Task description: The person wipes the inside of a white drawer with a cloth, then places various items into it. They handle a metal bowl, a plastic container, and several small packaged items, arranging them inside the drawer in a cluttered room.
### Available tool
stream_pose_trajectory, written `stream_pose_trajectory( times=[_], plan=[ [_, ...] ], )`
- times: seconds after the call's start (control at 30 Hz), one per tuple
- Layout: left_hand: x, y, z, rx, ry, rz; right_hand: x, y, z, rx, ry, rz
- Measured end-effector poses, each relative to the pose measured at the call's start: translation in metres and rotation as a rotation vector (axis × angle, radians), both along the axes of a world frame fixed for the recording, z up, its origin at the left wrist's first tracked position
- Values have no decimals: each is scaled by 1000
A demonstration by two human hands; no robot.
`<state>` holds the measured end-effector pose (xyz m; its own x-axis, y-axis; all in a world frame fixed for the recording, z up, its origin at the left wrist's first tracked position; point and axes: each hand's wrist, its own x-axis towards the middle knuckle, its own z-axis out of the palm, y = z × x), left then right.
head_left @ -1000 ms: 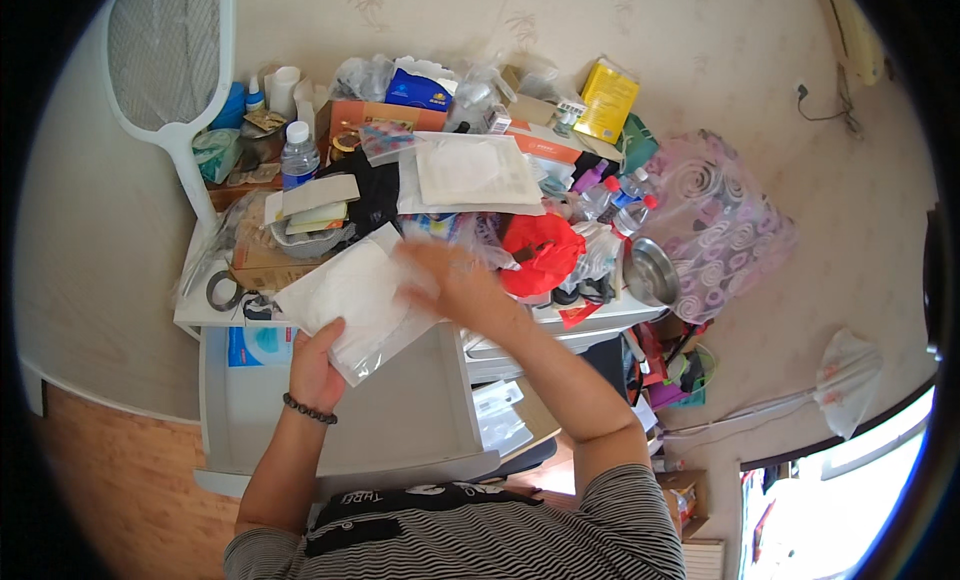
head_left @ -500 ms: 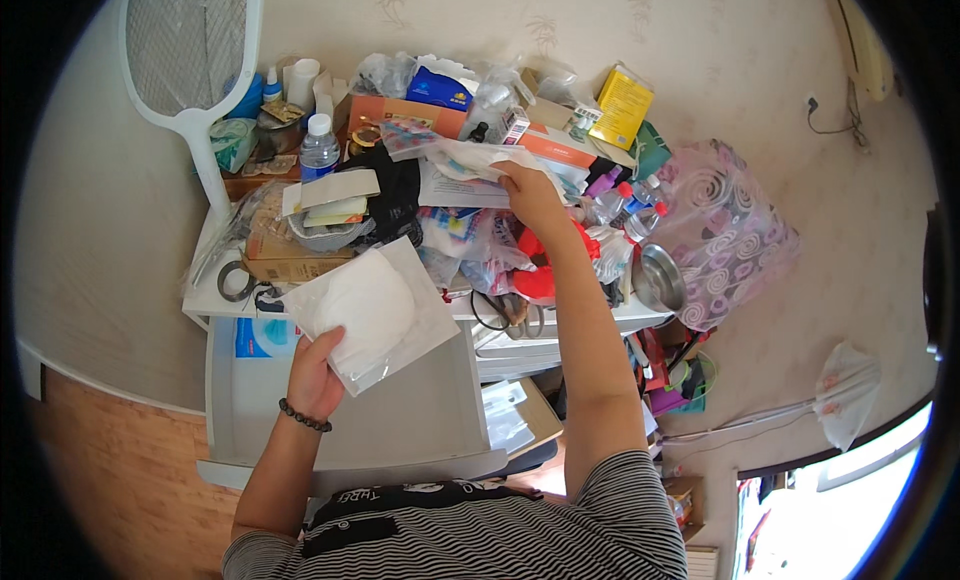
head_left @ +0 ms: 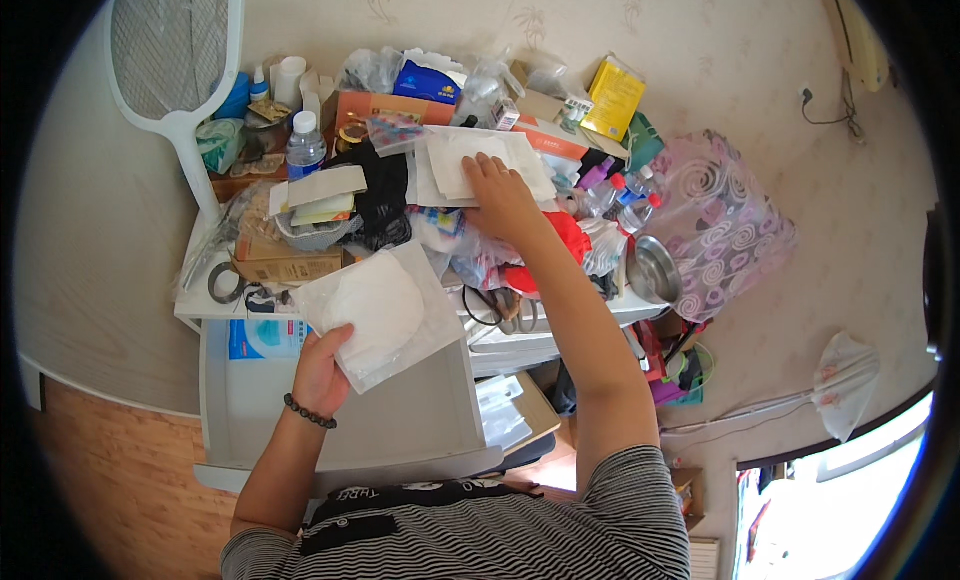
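My left hand point(head_left: 322, 372) grips the lower left corner of a clear plastic packet point(head_left: 382, 308) with a round white pad inside, the thumb on its face. This packet is held over the front of the cluttered desk, above a pulled-out drawer point(head_left: 408, 417). My right hand point(head_left: 497, 192) lies with fingers stretched over flat white sheets or packets point(head_left: 449, 161) on top of the heap; it grips nothing that I can make out. In the drawer, a blue and white package point(head_left: 262, 340) lies at the back left.
A white racket with a mesh head point(head_left: 180, 120) stands at the left. Around the heap are a water bottle point(head_left: 305, 148), a roll of black tape point(head_left: 225, 282), a yellow box point(head_left: 613, 98) and several capped bottles. A metal bowl point(head_left: 655, 270) sits at the desk's right edge.
My right hand has moved left and down, from holding up thin white packets to lying flat on them. My left hand still holds its packet, now slightly right.
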<state>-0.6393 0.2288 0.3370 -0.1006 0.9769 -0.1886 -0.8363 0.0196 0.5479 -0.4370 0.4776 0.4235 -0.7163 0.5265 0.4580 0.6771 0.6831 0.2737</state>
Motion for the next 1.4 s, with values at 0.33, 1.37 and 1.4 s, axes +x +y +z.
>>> stream_pose_trajectory(
  times=[0.33, 1.37, 1.4],
  plan=[
    [-8, -8, -5, -21, 4, 0, 15, 38, 35, -395, 73, 116],
    [-137, -150, -58, -320, 203, 369, -46, -232, 17, -782, -2, 641],
    [-148, -157, -58, -345, 240, 418, -58, -235, -6, -971, -120, 494]
  ],
)
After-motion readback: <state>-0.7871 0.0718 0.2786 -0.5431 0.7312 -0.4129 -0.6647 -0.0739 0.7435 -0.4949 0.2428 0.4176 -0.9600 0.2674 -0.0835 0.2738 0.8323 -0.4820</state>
